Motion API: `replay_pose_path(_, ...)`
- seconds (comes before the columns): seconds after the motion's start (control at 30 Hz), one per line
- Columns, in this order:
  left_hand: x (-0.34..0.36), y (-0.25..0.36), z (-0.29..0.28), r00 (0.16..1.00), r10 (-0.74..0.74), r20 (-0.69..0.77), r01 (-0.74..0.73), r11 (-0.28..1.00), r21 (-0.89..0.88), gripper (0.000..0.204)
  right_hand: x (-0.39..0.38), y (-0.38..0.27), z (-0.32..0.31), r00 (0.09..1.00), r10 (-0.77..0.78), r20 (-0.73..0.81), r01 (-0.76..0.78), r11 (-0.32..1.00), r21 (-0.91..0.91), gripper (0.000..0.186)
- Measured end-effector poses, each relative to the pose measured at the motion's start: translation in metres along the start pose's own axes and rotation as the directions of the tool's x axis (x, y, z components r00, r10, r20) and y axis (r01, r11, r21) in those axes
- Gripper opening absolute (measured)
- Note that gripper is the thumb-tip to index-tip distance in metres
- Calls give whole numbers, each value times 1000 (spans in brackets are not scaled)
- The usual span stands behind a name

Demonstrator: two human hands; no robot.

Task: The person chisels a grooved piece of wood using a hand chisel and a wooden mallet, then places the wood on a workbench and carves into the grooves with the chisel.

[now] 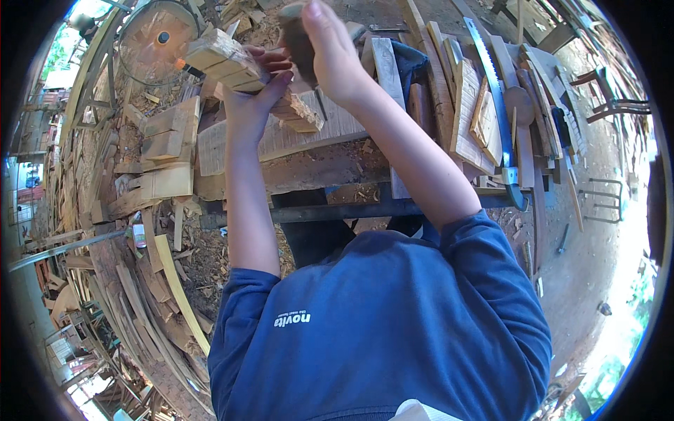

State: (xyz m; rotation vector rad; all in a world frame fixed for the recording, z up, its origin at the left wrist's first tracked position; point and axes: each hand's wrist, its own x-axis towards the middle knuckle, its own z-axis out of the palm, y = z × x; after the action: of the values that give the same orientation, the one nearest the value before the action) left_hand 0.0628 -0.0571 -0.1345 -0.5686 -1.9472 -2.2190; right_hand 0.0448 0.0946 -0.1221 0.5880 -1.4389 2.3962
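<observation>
And here the left hand is wrapped round a pale, notched, rough-ended wooden block, raised above the far side of the plank-built wooden surface, while the right hand grips a dark brown, blocky piece close beside it; whether the two pieces touch, I can't tell. The danger now: a glancing stroke by that dark piece could catch the left fingers, so near do they sit. A loose grip could twist the block, its notched end perhaps splitting. Over at the surface's right end, the long blue-handled steel handsaw lies exposed, a possible snag for a stray elbow.
</observation>
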Motion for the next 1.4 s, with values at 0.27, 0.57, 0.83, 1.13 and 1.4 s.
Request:
replay_pose_path(0.27, -2, 2, -1, 1000, 7, -13, -5, 995, 98, 55, 11, -9, 7, 998, 7, 67, -23, 971, 237, 39)
replay_pose_path(0.57, -4, 2, 1, 999, 32, 14, -33, 998, 54, 63, 8, -17, 17, 990, 84, 114, -107, 971, 214, 35)
replay_pose_path(0.83, -4, 1, 9, 1000, 31, 2, -31, 995, 93, 62, 4, -16, 16, 996, -82, -44, 82, 997, 3, 42)
replay_pose_path(1.13, 3, 6, 16, 998, 42, 48, -42, 999, -8, 64, 11, -21, 19, 999, 40, 19, -40, 999, 22, 49)
replay_pose_path(1.4, 6, -7, 7, 990, 130, 56, -134, 988, 75, 45, 11, -16, 7, 999, 6, 45, 13, 909, -416, 56)
